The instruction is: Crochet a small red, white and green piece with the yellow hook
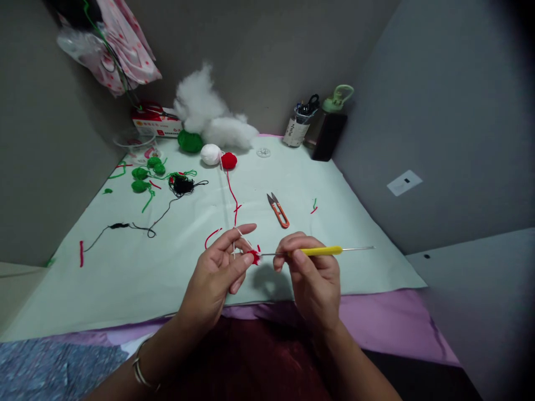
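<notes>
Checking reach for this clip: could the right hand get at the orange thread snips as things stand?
Probably yes. The thread snips lie alone on the pale mat just beyond the right hand, nothing between; but that hand grips the yellow crochet hook.

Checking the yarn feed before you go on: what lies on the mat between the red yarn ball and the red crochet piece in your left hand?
In the head view, only the red yarn strand crosses bare mat between red yarn ball and red crochet piece.

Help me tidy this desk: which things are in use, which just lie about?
In use: crochet hook, red piece, red yarn ball, left hand, right hand.
Lying about: snips, green pieces, stuffing, black yarn.
</notes>
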A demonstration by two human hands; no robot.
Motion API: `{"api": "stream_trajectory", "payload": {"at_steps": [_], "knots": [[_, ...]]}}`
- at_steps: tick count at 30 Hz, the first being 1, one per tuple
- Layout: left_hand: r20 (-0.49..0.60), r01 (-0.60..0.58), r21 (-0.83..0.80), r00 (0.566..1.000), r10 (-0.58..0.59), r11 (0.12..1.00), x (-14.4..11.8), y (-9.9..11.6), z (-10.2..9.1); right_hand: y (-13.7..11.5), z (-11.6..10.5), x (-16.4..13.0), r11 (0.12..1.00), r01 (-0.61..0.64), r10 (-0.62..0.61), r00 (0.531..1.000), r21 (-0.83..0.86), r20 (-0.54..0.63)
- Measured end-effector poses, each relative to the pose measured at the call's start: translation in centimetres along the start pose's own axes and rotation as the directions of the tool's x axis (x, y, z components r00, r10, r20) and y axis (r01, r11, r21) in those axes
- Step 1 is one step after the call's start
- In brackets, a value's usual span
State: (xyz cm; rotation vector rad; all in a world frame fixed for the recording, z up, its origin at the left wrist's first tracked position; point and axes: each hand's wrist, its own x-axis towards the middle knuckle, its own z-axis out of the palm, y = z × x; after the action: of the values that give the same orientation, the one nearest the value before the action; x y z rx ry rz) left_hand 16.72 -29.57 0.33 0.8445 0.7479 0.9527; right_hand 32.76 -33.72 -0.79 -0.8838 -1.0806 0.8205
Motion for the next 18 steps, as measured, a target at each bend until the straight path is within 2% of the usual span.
{"api": "stream_trajectory", "payload": {"at_steps": [2,6,9,11,12,13,15,16,18], "knots": [[0.031,-0.007,0.033,1.000,0.006,0.999,-0.1,-0.3,0.1,0.2,0.2,0.1,0.999,0.002,0.000,0.999,-0.047,0.039],[0.044,-0.001,0.056,0.999,-0.002,0.998,0.1,-1.1,0.2,0.6,0.4,-0.4,0.942,0.170,-0.149,0.985,-0.289,0.092],[0.008,-0.009,-0.024,1.000,0.010,1.000,0.3,-1.4,0.3,0.9,0.3,-0.9,0.790,0.366,-0.292,0.930,-0.491,0.224],[0.038,0.063,-0.119,0.998,-0.059,0.991,0.5,-1.4,0.2,0.9,0.1,-1.0,0.682,0.469,-0.354,0.883,-0.561,0.308],[0.064,0.121,-0.167,0.992,-0.112,0.979,0.6,-1.3,0.1,0.9,0.0,-1.0,0.677,0.476,-0.362,0.879,-0.561,0.309],[0.087,0.176,-0.207,0.983,-0.161,0.962,0.7,-1.1,0.0,0.9,0.0,-1.0,0.714,0.445,-0.353,0.895,-0.540,0.271],[0.111,0.234,-0.262,0.971,-0.212,0.936,0.9,-0.8,-0.2,0.7,-0.1,-0.8,0.860,0.290,-0.262,0.957,-0.420,0.123],[0.104,0.231,-0.273,0.972,-0.210,0.934,1.0,-0.7,-0.3,0.6,-0.1,-0.6,0.927,0.196,-0.188,0.981,-0.319,0.055],[0.081,0.180,-0.249,0.983,-0.165,0.951,1.0,-0.6,-0.3,0.4,0.0,-0.4,0.990,0.071,-0.071,0.997,-0.120,0.006]]}}
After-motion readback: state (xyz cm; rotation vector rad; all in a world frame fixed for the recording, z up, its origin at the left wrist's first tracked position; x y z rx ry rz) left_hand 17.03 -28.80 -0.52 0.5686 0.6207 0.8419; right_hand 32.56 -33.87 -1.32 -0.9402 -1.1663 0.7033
